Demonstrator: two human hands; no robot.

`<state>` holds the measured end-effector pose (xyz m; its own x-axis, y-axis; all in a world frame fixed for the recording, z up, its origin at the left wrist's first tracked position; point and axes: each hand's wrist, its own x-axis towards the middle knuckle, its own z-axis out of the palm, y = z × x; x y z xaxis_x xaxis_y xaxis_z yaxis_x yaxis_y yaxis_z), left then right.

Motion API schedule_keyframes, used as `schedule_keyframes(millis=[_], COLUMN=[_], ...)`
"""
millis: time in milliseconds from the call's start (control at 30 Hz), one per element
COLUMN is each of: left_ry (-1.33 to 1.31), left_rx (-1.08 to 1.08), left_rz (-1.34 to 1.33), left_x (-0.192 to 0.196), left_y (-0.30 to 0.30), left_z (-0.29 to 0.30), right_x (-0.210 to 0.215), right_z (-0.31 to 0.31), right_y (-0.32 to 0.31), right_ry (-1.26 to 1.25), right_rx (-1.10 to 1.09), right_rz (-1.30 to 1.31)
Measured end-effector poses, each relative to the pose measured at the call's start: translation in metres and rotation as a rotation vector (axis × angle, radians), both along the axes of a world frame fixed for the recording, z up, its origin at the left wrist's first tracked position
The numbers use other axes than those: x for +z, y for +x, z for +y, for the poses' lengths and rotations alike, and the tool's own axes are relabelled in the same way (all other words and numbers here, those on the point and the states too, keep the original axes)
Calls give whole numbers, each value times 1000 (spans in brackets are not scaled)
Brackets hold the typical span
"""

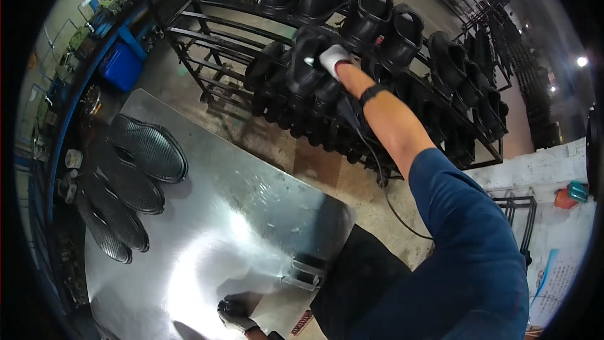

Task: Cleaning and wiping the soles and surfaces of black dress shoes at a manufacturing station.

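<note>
My right hand, in a white glove, stretches out to the rack and grips a black shoe by its opening. That shoe is tilted in front of the upper shelf, beside other black shoes. Low in the view, my left hand, also gloved, is closed over the metal table. Something dark shows at its fingers, too unclear to name. Several black shoe soles with ribbed surfaces lie in a row on the table's left side.
A black metal rack carries several black shoes on its tiers. A cable hangs down beside it. A metal bracket sits at the table's near right edge. A blue bin stands at the far left.
</note>
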<state>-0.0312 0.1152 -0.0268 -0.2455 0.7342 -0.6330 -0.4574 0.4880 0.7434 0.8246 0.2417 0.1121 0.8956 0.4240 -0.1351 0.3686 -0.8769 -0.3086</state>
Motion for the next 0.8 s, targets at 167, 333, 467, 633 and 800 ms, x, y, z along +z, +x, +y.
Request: schedule_keyframes(millis=[167, 333, 467, 633, 800], left_ry=[-91, -109, -36, -42, 21], left_rx=[126, 106, 139, 171, 113], left_rz=[119, 111, 353, 364, 483], left_x=[-3, 36, 26, 38, 14], left_y=[80, 39, 47, 61, 51], left_z=[18, 14, 2, 0, -4], right_x=[-1, 18, 27, 24, 19], right_z=[-66, -32, -6, 154, 210], right_y=[146, -220, -452, -583, -599], right_ry=[-569, 733, 153, 892, 775], right_rx=[325, 384, 859, 354, 115], right_rz=[-398, -287, 1242, 1625, 1480])
